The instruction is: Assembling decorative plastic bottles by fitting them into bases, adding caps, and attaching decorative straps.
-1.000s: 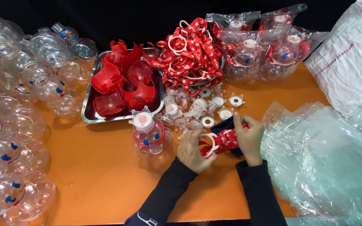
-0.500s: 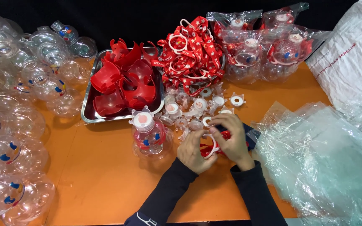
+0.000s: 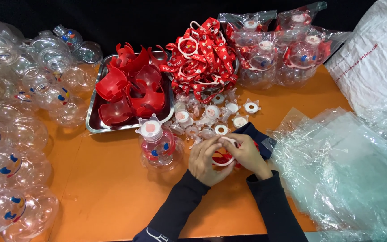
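- Just below the middle of the frame, the left hand [image 3: 208,159] and right hand [image 3: 246,154] meet over the orange surface [image 3: 113,197], fingers curled and pinching a white ring [image 3: 224,157] with a red strap [image 3: 222,157] between them.
- The ring and strap are partly hidden by the fingers; how the strap sits on the ring cannot be told.
- Both wrists wear dark sleeves [image 3: 175,210] that run to the bottom edge.
- Just left of the left hand stands a clear round bottle [image 3: 158,145] with a white cap and red and blue markings, upright on the surface.
- Above the hands lie scattered white caps [image 3: 222,114], some flat, some tipped.
- A metal tray [image 3: 96,125] left of centre holds red plastic holders [image 3: 133,89].
- Right of the tray, at top centre, is a heap of red straps with white rings [image 3: 200,58].
- At upper right are bagged bottles [image 3: 287,49] in clear wrapping.
- A large pile of empty clear bottles [image 3: 19,116] fills the left side of the frame.
- At lower right lies a stack of clear plastic bags [image 3: 341,170], with a white sack [image 3: 377,62] above it at the right edge.
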